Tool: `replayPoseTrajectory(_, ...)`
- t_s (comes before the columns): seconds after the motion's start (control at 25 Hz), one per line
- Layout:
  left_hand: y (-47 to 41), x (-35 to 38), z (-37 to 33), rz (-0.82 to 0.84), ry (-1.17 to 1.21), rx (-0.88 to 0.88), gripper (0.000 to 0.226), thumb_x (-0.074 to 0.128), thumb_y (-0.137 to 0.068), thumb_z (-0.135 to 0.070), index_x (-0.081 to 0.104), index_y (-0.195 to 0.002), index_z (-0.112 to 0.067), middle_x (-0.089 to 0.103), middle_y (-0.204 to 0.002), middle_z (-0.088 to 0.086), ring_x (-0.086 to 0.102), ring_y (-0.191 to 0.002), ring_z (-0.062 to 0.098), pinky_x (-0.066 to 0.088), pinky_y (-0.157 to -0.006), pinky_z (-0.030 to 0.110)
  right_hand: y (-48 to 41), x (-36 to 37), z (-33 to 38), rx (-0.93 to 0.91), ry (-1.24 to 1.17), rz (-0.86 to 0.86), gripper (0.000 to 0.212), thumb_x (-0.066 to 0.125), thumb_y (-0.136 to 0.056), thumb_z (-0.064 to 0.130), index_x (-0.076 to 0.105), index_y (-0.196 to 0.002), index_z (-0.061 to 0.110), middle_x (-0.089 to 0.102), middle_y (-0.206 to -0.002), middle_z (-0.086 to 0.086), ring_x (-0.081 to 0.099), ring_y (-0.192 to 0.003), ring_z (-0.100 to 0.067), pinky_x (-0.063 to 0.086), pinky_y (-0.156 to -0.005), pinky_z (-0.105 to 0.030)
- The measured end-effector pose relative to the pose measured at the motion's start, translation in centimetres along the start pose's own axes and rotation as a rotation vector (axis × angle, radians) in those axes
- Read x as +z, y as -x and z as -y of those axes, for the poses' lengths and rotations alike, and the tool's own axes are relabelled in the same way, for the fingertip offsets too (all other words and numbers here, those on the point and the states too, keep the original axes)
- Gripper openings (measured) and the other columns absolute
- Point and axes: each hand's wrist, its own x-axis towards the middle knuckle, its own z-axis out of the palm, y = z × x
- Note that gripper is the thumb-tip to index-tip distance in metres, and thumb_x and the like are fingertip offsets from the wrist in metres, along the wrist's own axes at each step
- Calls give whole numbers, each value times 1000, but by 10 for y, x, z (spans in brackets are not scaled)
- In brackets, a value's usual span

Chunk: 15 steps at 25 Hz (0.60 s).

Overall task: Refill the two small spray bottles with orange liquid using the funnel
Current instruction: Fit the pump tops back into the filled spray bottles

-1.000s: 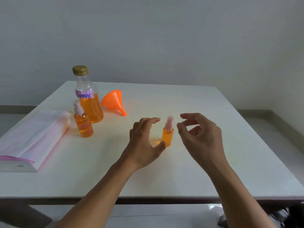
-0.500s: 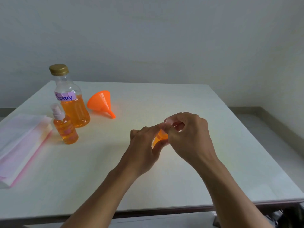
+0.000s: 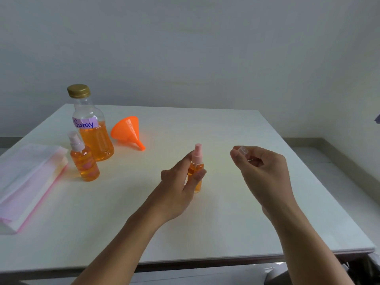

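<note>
- The left hand (image 3: 178,188) gripped the small spray bottle (image 3: 195,171) near the middle of the white table (image 3: 226,212); the thumb lay across the front of the body and the fingers curled behind it.
- This bottle stood upright, with its pink spray nozzle bare and pointing to 12 o'clock. Orange liquid was seen inside it. Whether the base really touched the table could not be told.
- The right hand (image 3: 265,171) was at 3 o'clock from this bottle, apart from it, and pinched a clear cap (image 3: 243,150) between the thumb and the fingertips; the other fingers were curled.
- The second small spray bottle (image 3: 84,161) stood at 9 o'clock from the held one, well apart, with its clear cap on and orange liquid almost to the shoulder.
- Just behind it, at its 1 o'clock, stood the large bottle (image 3: 92,130), about half full of orange liquid, closed with a gold lid (image 3: 78,90) and with a label (image 3: 84,122) that read "Spray."
- The orange funnel (image 3: 127,130) lay on its side at 3 o'clock from the large bottle, near it, the spout pointing to about 4 o'clock.
- A stack of pink and white sheets (image 3: 28,182) lay at the table's 9 o'clock edge.
</note>
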Motion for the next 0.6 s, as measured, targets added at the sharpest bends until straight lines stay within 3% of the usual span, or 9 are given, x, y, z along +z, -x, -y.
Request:
replayPoseTrajectory(0.12,0,0,-5,16,105,37,56,32,-96,-60,8,-147,-54,42,-148,-5,43,-134,14,37,-112,42,5,-2,-7,-5,112,4,15,73,-89,37,77,-98,26,73,-95,13,69,-81,-5,54,-73,-21)
replayPoseTrajectory(0.2,1,1,-8,15,141,56,57,32,-98,-56,5,-148,-52,42,-147,1,45,-132,14,38,-112,42,6,-3,-10,-19,169,12,15,74,-89,37,77,-99,27,71,-94,13,68,-79,-5,48,-65,-15)
replayPoseTrajectory(0.4,5,3,-13,2,191,63,57,35,-97,-51,-4,-136,-63,52,-127,-5,63,-96,4,54,-79,17,6,-5,-14,-32,218,23,17,75,-88,38,78,-101,27,70,-94,13,67,-77,-4,46,-62,-13)
replayPoseTrajectory(0.52,6,2,-15,18,258,112,54,33,-99,-41,-3,-123,-74,33,-150,2,59,-90,6,52,-77,12,5,-5,-17,-29,225,33,17,75,-88,38,78,-101,26,71,-94,13,68,-77,-5,46,-62,-14)
replayPoseTrajectory(0.6,6,3,-16,3,277,129,51,32,-101,-36,2,-123,-71,34,-149,8,58,-87,14,53,-79,19,4,-4,-17,-33,230,39,16,75,-88,39,78,-100,27,70,-93,14,68,-77,-5,47,-62,-14)
